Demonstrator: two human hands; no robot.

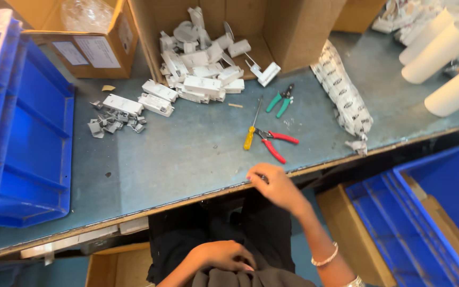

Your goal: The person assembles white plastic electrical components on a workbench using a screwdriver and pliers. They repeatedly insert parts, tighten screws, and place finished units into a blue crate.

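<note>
My right hand (273,185) rests at the front edge of the grey-blue workbench (187,154), fingers curled, seemingly pinching something small that I cannot make out. Just beyond it lie red-handled pliers (274,143) and a yellow-handled screwdriver (252,130). Green-handled cutters (281,100) lie further back. My left hand (224,255) is down in my lap, closed on dark cloth (251,276). White plastic housings (158,101) spill from a tipped cardboard box (288,32) at the back, with small grey metal clips (112,125) piled to their left.
A blue plastic bin (22,138) stands on the bench's left end. A long printed white packet (343,95) lies at the right, white rolls (442,50) behind it. Below the bench at the right stand blue crates (426,212). Another cardboard box (91,50) is back left.
</note>
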